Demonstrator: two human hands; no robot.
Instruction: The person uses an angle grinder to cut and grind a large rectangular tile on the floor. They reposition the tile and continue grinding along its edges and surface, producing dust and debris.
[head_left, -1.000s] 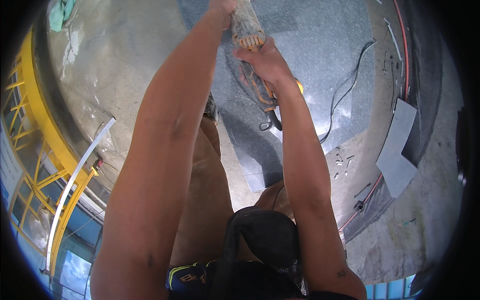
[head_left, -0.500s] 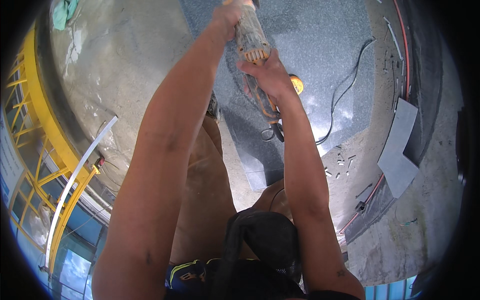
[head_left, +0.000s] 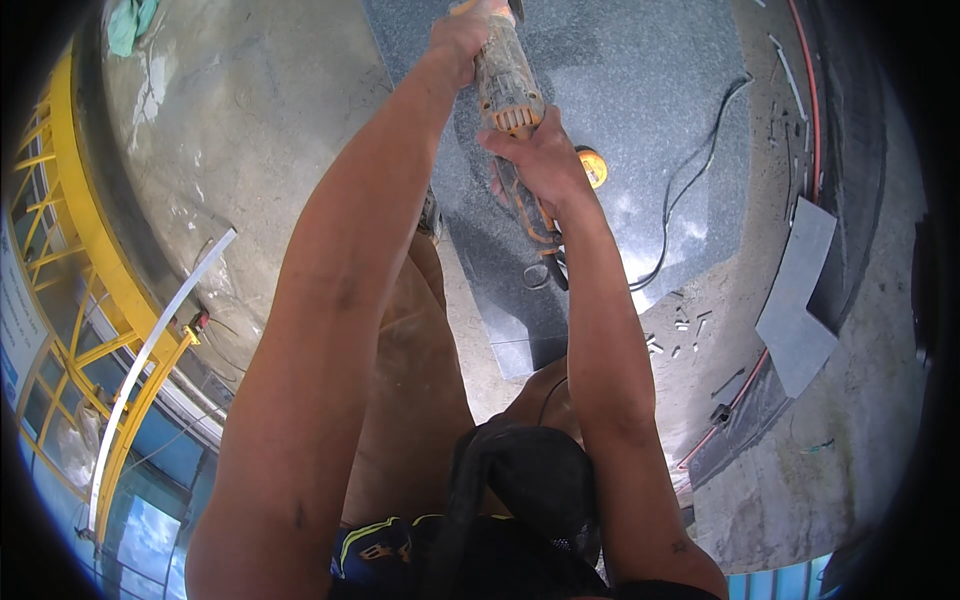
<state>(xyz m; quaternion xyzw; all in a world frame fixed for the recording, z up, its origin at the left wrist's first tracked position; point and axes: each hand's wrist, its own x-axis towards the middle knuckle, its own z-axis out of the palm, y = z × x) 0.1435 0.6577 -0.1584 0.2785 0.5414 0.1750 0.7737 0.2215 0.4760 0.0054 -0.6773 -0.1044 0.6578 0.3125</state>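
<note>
Power tool [head_left: 508, 85], orange and grey, dusty, top centre of the head view, above the slab [head_left: 640, 110]; contact between the two, cannot tell. Already in both grips, so no gap to the fingers. Long axis runs nearly top to bottom of frame, lower end leaning slightly right; front end cut off by the upper edge.

Left hand [head_left: 462, 42] is the nearer to that front end, clamped there, fingertips partly out of frame. Right hand [head_left: 540, 160] sits lower, wrapped round the rear grip, thumb across the top, a fingertip showing on the left flank. Behind it the tail end points toward lower centre.

Counts: one tool, two hands on it. One round yellow object [head_left: 594, 168], perhaps a tape measure, just right of the right wrist. One dark cord [head_left: 668, 205] looping over the slab, right of centre. One notched grey piece [head_left: 800, 300] on the right; one red line [head_left: 814, 120] running down the upper right. Several small offcuts [head_left: 683, 326] right of the right forearm, too small to count surely. One green cloth [head_left: 128, 25], upper left; one yellow metal frame [head_left: 75, 200], left edge.
</note>
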